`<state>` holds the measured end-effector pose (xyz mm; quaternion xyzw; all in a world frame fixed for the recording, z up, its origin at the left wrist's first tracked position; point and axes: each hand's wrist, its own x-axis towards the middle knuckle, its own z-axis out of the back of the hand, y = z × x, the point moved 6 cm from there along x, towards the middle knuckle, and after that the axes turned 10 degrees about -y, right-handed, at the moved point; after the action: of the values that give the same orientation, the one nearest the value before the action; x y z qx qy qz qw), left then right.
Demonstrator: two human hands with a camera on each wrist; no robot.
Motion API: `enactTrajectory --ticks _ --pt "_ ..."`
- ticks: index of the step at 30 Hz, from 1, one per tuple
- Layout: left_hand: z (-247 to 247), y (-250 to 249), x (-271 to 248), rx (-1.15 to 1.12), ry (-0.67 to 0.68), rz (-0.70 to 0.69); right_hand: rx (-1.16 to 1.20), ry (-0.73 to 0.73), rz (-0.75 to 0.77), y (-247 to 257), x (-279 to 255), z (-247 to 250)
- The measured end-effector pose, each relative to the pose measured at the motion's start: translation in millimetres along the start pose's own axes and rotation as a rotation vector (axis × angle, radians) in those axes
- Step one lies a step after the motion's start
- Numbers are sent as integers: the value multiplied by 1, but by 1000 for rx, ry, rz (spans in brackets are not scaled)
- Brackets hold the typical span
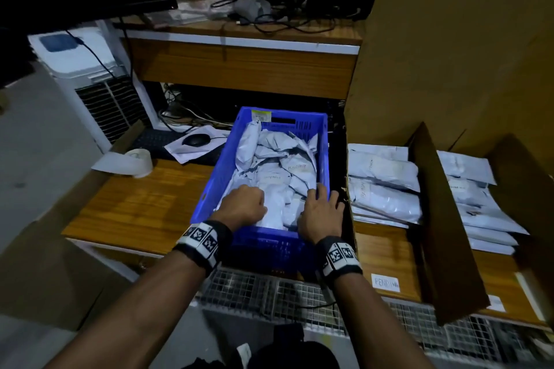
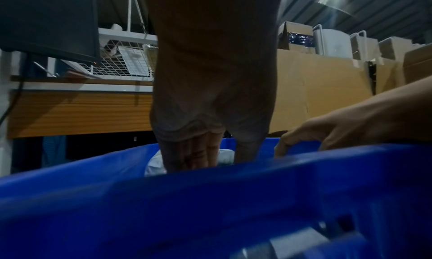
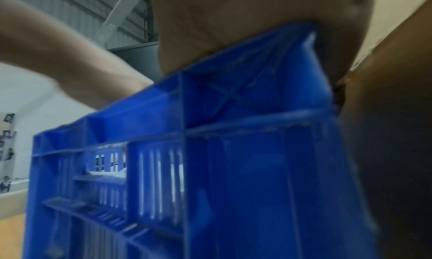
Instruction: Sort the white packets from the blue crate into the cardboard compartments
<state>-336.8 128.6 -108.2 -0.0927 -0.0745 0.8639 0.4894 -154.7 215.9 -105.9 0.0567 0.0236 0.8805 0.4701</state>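
The blue crate (image 1: 215, 177) sits mid-desk, full of crumpled white packets (image 1: 269, 165), some with handwriting. My left hand (image 1: 245, 204) reaches into its near end. In the left wrist view its fingers (image 2: 191, 157) point down and, with the thumb, pinch a white packet (image 2: 226, 154) behind the crate's rim (image 2: 210, 198). My right hand (image 1: 319, 204) lies over the crate's near right corner, fingers curled over the rim. The right wrist view shows my palm (image 3: 233, 22) pressed on the crate wall (image 3: 233, 152). To the right, cardboard compartments hold stacked packets (image 1: 383, 186).
A tall cardboard divider (image 1: 434, 219) splits the compartments; more packets (image 1: 473, 204) lie beyond it. A "PENDING" label (image 1: 385, 282) marks the near edge. A mouse (image 1: 196, 139), a tape roll (image 1: 139, 162) and a keyboard lie left of the crate. A wooden shelf stands behind.
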Motion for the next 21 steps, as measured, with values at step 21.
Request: enactTrajectory --ticks 21 --pt "-42 24 64 -574 289 349 22 9 -76 -2 15 -18"
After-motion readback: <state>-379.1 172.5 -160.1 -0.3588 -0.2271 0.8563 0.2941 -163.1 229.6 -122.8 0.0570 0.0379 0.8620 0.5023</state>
